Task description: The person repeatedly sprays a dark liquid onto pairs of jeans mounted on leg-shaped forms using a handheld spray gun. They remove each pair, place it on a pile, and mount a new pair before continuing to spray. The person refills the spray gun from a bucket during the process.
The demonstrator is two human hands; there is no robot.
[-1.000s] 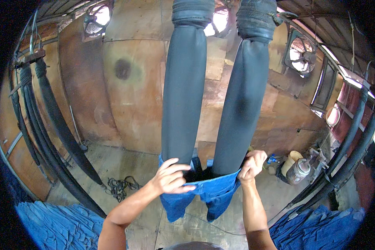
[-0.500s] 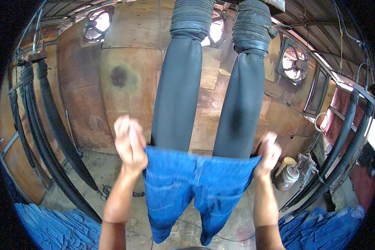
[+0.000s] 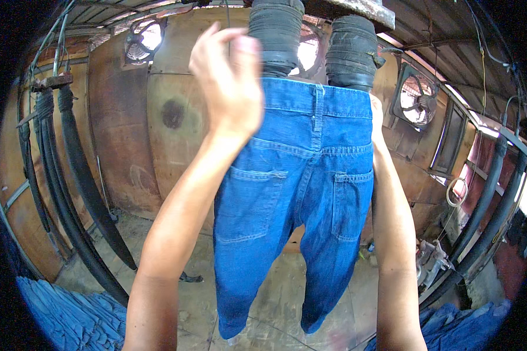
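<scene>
A pair of blue jeans [image 3: 293, 169], its back pockets facing me, hangs on two dark rubbery leg forms, drawn up to their ribbed, wrapped tops [image 3: 350, 52]. My left hand [image 3: 231, 82] is raised beside the left end of the waistband [image 3: 290, 96], its heel against the denim. Motion smears its fingers, and whether they grip cannot be made out. At the right end of the waistband is my right hand [image 3: 376, 111], mostly hidden behind the cloth and my forearm. Both trouser legs dangle above the floor.
More dark leg forms hang at the left [image 3: 79, 175] and right [image 3: 480, 199]. Blue denim piles [image 3: 70, 313] lie at both lower sides. A metal spray-gun-like tool [image 3: 432, 260] is at the right. Fans [image 3: 416, 96] are set in the stained board wall [image 3: 175, 146].
Both hands have risen, and the jeans' waistband has gone up from low on the leg forms to their wrapped tops. The jeans now cover most of the forms.
</scene>
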